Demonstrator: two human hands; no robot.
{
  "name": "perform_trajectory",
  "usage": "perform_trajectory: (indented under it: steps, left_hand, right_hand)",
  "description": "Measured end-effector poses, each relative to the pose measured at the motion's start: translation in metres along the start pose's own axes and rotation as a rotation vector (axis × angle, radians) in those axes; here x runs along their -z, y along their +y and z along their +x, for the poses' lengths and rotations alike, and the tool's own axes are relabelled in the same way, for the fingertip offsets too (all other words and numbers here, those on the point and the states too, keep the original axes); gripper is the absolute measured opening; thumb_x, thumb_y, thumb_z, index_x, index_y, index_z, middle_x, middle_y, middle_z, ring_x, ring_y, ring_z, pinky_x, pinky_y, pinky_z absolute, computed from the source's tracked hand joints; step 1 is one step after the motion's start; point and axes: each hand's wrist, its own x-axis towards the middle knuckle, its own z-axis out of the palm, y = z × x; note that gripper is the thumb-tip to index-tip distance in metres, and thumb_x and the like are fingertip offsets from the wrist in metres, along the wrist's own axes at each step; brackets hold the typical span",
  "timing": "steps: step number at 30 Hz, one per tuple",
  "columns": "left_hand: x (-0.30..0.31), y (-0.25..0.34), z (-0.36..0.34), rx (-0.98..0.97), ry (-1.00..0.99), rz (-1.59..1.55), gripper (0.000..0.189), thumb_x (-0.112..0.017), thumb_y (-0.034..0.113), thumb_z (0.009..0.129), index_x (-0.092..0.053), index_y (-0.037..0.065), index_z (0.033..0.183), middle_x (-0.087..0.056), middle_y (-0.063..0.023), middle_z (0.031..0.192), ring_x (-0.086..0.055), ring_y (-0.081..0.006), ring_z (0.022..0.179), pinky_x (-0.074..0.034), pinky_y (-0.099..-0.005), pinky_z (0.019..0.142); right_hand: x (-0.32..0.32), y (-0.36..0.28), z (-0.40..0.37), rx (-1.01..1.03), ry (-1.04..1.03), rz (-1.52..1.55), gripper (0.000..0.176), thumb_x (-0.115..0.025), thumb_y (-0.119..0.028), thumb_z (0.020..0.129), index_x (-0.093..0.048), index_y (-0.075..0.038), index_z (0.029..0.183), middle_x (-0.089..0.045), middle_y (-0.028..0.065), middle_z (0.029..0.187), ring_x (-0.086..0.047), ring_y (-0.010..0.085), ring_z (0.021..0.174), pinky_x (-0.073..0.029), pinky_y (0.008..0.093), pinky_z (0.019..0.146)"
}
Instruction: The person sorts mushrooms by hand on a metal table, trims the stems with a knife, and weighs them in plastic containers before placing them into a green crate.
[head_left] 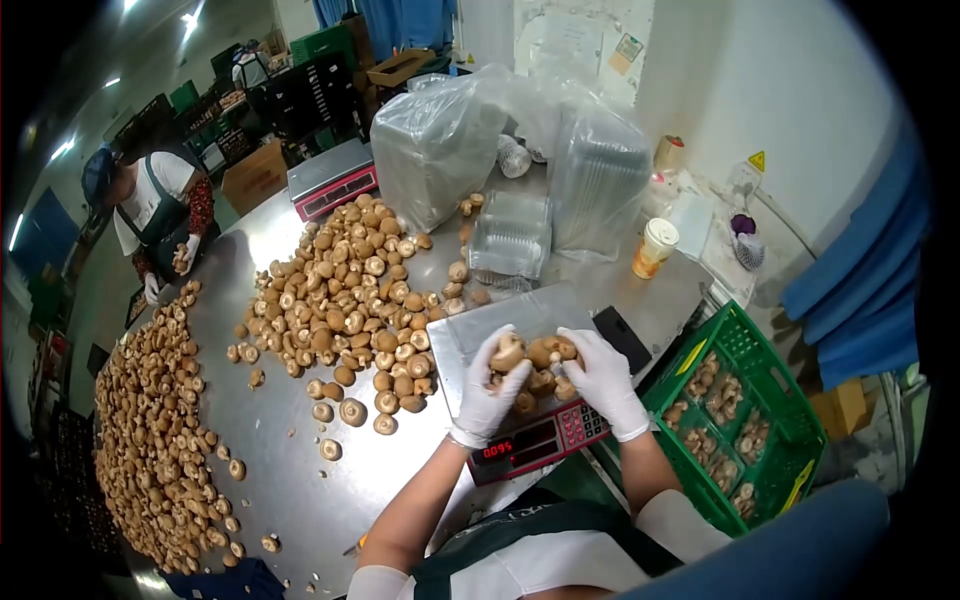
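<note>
Both hands wear white gloves and are over the digital scale (pixel 530 440), whose red display reads about 0.095. My left hand (pixel 488 392) curls round a brown-capped mushroom (pixel 507 352) with its pale underside showing. Across from it, my right hand (pixel 606 382) has its fingers bent round mushrooms (pixel 556 349) at the right of the small pile. More mushrooms (pixel 541 383) lie between the hands on the scale. Whether a clear tray sits under them is hard to make out.
Loose mushrooms (pixel 345 290) are heaped on the metal table (pixel 285 430), with a larger heap (pixel 155 430) further left. Bagged clear trays (pixel 600 165), loose trays (pixel 510 240), a paper cup (pixel 655 247) and a second scale (pixel 330 178) stand behind. A green crate (pixel 735 320) holds packed mushrooms. A co-worker (pixel 155 205) stands left.
</note>
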Motion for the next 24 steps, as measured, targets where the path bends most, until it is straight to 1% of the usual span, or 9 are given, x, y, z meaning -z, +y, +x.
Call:
perform_trajectory:
  steps: [3,6,11,14,16,18,20,21,24]
  left_hand:
    - [0.0,-0.033,-0.005,-0.155,-0.084,0.41,0.051,-0.062,0.008,0.086,-0.039,0.001,0.131,-0.05,-0.0092,0.12,-0.05,-0.0165,0.109,-0.042,-0.0275,0.093]
    - [-0.003,-0.028,-0.008,-0.011,-0.025,0.138,0.052,-0.064,0.013,0.085,-0.041,0.001,0.13,-0.051,-0.0138,0.12,-0.052,-0.0216,0.111,-0.042,-0.0304,0.094]
    - [0.023,0.023,-0.004,0.374,-0.057,-0.138,0.054,-0.061,0.016,0.088,-0.036,0.005,0.134,-0.052,-0.0056,0.117,-0.05,-0.0138,0.107,-0.044,-0.025,0.089]
    - [0.047,0.036,-0.013,0.198,-0.071,-0.004,0.051,-0.066,0.011,0.082,-0.045,0.005,0.128,-0.056,-0.0052,0.113,-0.055,-0.0131,0.1,-0.047,-0.0273,0.085]
    - [0.061,0.04,-0.03,0.185,-0.055,0.031,0.053,-0.068,0.008,0.078,-0.045,0.002,0.126,-0.055,-0.008,0.117,-0.055,-0.0169,0.105,-0.045,-0.0299,0.09]
    - [0.072,0.043,-0.05,0.311,-0.085,-0.302,0.052,-0.061,0.0,0.08,-0.044,0.003,0.129,-0.053,-0.0068,0.118,-0.053,-0.0137,0.107,-0.043,-0.027,0.092]
    - [0.081,0.045,-0.077,0.426,0.022,-0.784,0.055,-0.054,-0.004,0.081,-0.037,0.001,0.133,-0.051,-0.0132,0.123,-0.056,-0.0234,0.106,-0.047,-0.0317,0.09]
    - [0.088,0.047,-0.089,0.443,0.003,-0.971,0.054,-0.054,-0.002,0.082,-0.036,0.0,0.133,-0.05,-0.0168,0.123,-0.057,-0.0253,0.105,-0.049,-0.0328,0.089]
    - [0.104,0.049,-0.125,0.416,-0.008,-1.373,0.054,-0.05,0.007,0.085,-0.03,-0.003,0.134,-0.043,-0.0271,0.126,-0.058,-0.0276,0.098,-0.051,-0.0341,0.085]
  right_hand:
    - [-0.016,-0.003,0.0,0.053,-0.035,0.003,0.05,-0.062,-0.022,0.074,-0.052,-0.011,0.121,-0.054,0.0093,0.114,-0.053,0.0299,0.099,-0.045,0.04,0.084]
    - [-0.024,-0.002,-0.002,0.064,-0.117,0.06,0.06,-0.066,-0.021,0.07,-0.047,-0.009,0.126,-0.048,0.0128,0.122,-0.045,0.0341,0.11,-0.038,0.0432,0.093]
    - [-0.022,0.009,-0.006,0.059,-0.068,0.345,0.05,-0.06,-0.011,0.071,-0.051,-0.006,0.121,-0.05,0.0155,0.123,-0.043,0.0337,0.116,-0.033,0.0399,0.101]
    - [-0.014,0.003,-0.004,-0.002,0.041,0.379,0.042,-0.058,-0.006,0.072,-0.055,-0.004,0.114,-0.054,0.0152,0.117,-0.048,0.0319,0.114,-0.035,0.0383,0.099]
    - [-0.01,-0.008,-0.004,0.011,0.043,0.462,0.039,-0.057,-0.003,0.073,-0.055,-0.003,0.112,-0.055,0.015,0.116,-0.049,0.0305,0.112,-0.038,0.0369,0.097]
    - [-0.008,-0.033,-0.006,0.045,0.024,0.547,0.037,-0.057,0.001,0.073,-0.056,-0.002,0.11,-0.056,0.0147,0.113,-0.052,0.0293,0.109,-0.041,0.035,0.094]
    - [-0.01,-0.056,-0.01,0.062,-0.086,0.703,0.035,-0.057,0.002,0.072,-0.057,0.0,0.107,-0.058,0.0142,0.11,-0.055,0.029,0.105,-0.042,0.034,0.091]
    - [-0.006,-0.072,-0.008,0.213,-0.077,0.602,0.033,-0.058,0.004,0.072,-0.058,0.0,0.105,-0.059,0.0139,0.107,-0.056,0.0289,0.102,-0.043,0.0339,0.09]
    - [-0.011,-0.107,-0.012,0.256,-0.254,0.688,0.031,-0.057,0.003,0.073,-0.059,0.0,0.104,-0.059,0.0137,0.105,-0.057,0.0273,0.098,-0.045,0.0336,0.085]
